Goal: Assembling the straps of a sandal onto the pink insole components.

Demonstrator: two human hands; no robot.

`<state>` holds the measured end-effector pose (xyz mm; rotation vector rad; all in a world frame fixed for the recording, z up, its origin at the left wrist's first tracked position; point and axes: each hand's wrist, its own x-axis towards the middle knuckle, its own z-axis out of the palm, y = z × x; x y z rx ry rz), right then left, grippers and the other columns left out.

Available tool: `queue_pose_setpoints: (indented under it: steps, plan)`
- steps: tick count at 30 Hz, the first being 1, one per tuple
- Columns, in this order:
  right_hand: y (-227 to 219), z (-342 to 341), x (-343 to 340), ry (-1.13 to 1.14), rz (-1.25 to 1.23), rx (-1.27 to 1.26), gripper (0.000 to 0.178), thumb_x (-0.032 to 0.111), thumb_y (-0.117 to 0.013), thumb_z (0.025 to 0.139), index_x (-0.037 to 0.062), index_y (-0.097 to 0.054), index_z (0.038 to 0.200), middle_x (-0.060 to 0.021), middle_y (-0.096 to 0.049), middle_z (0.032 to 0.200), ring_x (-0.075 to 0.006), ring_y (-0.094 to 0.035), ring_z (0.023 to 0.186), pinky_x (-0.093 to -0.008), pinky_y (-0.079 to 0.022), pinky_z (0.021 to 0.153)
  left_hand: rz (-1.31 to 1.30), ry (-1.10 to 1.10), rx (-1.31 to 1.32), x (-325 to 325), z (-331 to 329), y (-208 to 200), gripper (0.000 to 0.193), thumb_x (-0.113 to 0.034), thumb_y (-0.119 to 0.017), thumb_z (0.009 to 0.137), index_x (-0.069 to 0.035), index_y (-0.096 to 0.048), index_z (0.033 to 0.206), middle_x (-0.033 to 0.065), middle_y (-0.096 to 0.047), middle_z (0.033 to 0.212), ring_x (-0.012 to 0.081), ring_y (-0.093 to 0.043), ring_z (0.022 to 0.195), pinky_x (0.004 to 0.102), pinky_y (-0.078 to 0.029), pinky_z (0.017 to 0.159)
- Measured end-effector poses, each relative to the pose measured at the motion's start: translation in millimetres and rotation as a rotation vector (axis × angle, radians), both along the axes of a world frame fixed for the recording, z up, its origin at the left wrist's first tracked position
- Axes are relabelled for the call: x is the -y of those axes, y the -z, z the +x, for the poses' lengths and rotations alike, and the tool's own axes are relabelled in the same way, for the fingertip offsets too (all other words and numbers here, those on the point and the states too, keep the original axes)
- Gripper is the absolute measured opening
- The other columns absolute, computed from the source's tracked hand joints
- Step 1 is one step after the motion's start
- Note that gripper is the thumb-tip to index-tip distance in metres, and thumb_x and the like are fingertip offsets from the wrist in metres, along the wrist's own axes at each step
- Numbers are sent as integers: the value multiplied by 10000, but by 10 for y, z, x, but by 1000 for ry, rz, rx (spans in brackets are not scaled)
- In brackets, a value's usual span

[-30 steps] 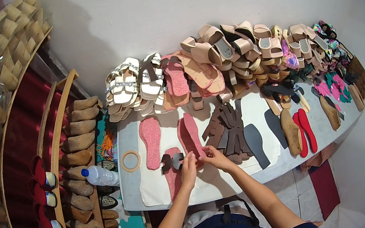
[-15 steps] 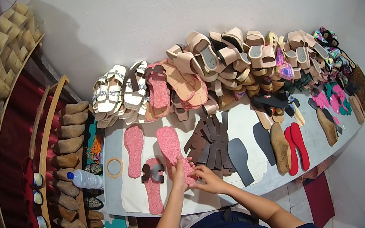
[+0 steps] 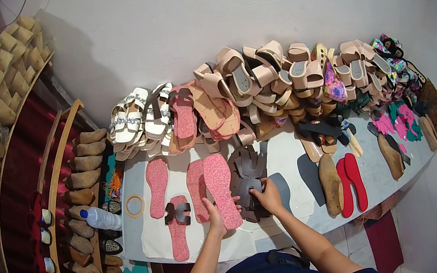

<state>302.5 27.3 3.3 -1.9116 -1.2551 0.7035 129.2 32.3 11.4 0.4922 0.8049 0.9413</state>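
Left hand is grasping a pink sole. Right hand is touching brown straps, grip unclear. A sandal is bearing illegible marks.

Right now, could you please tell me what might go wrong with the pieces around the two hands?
The left hand holds a pink sole that overlaps another sole in view; it could knock that one askew if lowered carelessly.

The right hand touches overlapping brown strap pieces, so lifting one might drag others along.

A grey sole lies close by the right hand and could get nudged.
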Motion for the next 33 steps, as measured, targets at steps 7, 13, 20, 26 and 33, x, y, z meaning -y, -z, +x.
queue_pose_setpoints:
  steps: [7, 13, 20, 26, 33]
  plan:
    - [-129, 165, -118, -27, 141, -129, 187, 167, -599, 718, 5, -507, 731, -90, -541, 642, -168, -514, 590, -279, -401, 550, 32, -3, -32, -8, 46, -47, 848, -694, -38, 723, -28, -377, 1124, 154, -548, 944, 229, -571, 710, 333, -477, 624]
    - [-170, 369, -132, -79, 295, -426, 148, 120, -574, 746, 4, -486, 766, -104, -574, 817, -164, -533, 711, -274, -412, 647, 37, 22, -33, -1, 33, -84, 831, -678, -40, 738, -28, -376, 1130, 147, -545, 939, 233, -570, 717, 337, -473, 640]
    - [-261, 499, -97, -189, 379, -794, 109, 96, -572, 726, 40, -479, 728, -202, -404, 1177, -256, -363, 1131, -334, -259, 931, 41, 61, -36, -27, 72, -184, 828, -671, -35, 743, -26, -358, 1150, 150, -536, 962, 236, -570, 723, 336, -473, 641]
    - [-446, 425, -67, -266, 440, -545, 138, 80, -577, 669, 48, -450, 624, -173, -419, 1173, -301, -214, 1228, -390, -129, 987, 35, 76, 14, -58, 30, -156, 833, -676, -35, 738, -29, -348, 1159, 150, -534, 968, 235, -572, 729, 329, -477, 632]
    - [-637, 421, -92, -484, 385, -247, 158, 108, -585, 628, 56, -436, 615, -170, -340, 1259, -365, -105, 1247, -454, -36, 992, 40, 60, -3, -106, -32, -171, 835, -678, -36, 737, -29, -358, 1152, 145, -537, 958, 232, -573, 722, 330, -478, 635]
